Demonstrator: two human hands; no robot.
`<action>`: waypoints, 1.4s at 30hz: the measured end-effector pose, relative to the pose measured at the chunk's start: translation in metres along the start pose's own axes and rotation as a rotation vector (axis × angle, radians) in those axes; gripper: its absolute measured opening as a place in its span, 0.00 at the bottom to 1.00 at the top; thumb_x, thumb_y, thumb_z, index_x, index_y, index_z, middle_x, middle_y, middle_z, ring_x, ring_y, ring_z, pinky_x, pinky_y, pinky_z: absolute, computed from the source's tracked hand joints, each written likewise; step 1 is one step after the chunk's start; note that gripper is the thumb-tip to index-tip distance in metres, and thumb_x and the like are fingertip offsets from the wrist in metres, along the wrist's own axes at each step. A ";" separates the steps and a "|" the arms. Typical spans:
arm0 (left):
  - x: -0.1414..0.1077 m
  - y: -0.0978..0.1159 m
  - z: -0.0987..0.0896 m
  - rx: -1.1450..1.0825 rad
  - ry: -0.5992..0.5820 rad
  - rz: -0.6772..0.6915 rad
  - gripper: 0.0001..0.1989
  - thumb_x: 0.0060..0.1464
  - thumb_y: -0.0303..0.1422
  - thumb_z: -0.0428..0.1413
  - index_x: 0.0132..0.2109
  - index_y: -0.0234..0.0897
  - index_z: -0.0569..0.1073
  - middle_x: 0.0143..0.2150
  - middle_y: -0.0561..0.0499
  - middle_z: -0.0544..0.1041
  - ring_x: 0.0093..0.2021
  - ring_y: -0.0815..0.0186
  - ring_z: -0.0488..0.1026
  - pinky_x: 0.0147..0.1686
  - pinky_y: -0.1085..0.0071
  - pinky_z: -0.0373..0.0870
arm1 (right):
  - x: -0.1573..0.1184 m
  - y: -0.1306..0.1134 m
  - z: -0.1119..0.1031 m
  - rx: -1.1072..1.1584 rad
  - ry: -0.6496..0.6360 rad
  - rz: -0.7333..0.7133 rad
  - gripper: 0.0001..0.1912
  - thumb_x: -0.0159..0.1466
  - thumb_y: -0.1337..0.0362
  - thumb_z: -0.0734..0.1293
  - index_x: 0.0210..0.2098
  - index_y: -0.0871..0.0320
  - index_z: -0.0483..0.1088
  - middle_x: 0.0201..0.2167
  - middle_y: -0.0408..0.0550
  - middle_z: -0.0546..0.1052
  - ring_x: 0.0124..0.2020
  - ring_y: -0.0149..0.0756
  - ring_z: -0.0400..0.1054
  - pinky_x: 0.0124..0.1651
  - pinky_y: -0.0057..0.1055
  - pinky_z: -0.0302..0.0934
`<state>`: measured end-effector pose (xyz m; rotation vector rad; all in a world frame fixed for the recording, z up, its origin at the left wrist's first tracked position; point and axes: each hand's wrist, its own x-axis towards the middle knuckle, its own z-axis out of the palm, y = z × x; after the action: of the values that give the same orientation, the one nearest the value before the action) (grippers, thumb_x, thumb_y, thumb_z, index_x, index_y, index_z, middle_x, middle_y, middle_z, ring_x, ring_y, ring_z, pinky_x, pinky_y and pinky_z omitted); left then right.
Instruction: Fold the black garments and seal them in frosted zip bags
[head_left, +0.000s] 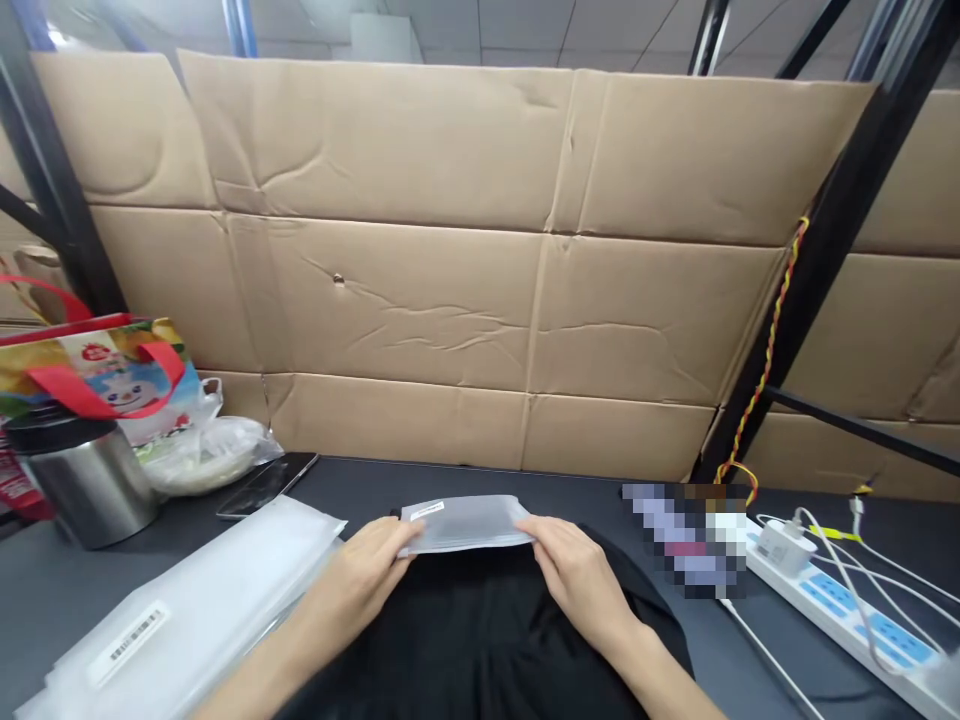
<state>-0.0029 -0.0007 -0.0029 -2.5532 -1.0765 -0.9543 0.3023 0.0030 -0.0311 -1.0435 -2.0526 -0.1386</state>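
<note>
A translucent plastic bag (472,525) with a small white label near its upper left corner is held up in front of my body, above the black cloth on my lap. My left hand (379,555) pinches its left edge, and my right hand (570,560) grips the right edge. Between them the bag is stretched roughly level. To the left of my left forearm lies a stack of larger frosted plastic bags (202,600), the top one with a white barcode label (129,643). My thumbs show partly; some fingertips are hidden beneath the bag.
A steel tumbler (90,485), a colourful tote bag (112,375), a knotted plastic bag (210,455) and a phone (270,485) stand at the left. On the right are a power strip (847,600), white cables and a blurred-out item (686,540). A cardboard wall (420,280) closes the back.
</note>
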 end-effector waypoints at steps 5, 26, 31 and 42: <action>-0.012 0.002 0.000 -0.154 0.086 -0.128 0.09 0.64 0.33 0.49 0.48 0.43 0.70 0.43 0.53 0.80 0.41 0.64 0.78 0.40 0.73 0.74 | 0.012 -0.027 -0.003 -0.048 0.044 -0.071 0.14 0.65 0.71 0.60 0.50 0.56 0.68 0.45 0.50 0.76 0.48 0.42 0.69 0.51 0.41 0.65; 0.005 0.022 -0.004 -0.185 0.125 0.120 0.05 0.64 0.29 0.50 0.44 0.40 0.70 0.43 0.53 0.80 0.43 0.65 0.78 0.45 0.73 0.75 | 0.022 -0.067 0.000 -0.369 -0.034 -0.379 0.10 0.68 0.73 0.57 0.35 0.60 0.68 0.28 0.47 0.71 0.31 0.36 0.63 0.36 0.35 0.60; 0.007 0.021 -0.011 -0.172 0.141 0.124 0.05 0.63 0.29 0.51 0.44 0.41 0.70 0.43 0.54 0.80 0.43 0.66 0.78 0.46 0.74 0.75 | 0.016 -0.041 -0.016 -0.400 0.007 -0.360 0.09 0.68 0.74 0.58 0.36 0.61 0.68 0.29 0.47 0.71 0.31 0.36 0.64 0.39 0.37 0.61; 0.001 0.015 -0.022 -0.174 0.165 0.058 0.06 0.61 0.29 0.53 0.44 0.43 0.71 0.44 0.55 0.81 0.44 0.64 0.79 0.46 0.72 0.76 | 0.003 -0.006 -0.029 -0.457 0.040 -0.329 0.07 0.68 0.73 0.58 0.41 0.62 0.67 0.31 0.49 0.71 0.35 0.39 0.66 0.43 0.41 0.63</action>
<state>-0.0023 -0.0203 0.0159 -2.5675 -0.9053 -1.2689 0.3150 -0.0113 -0.0086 -0.9420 -2.1940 -0.8225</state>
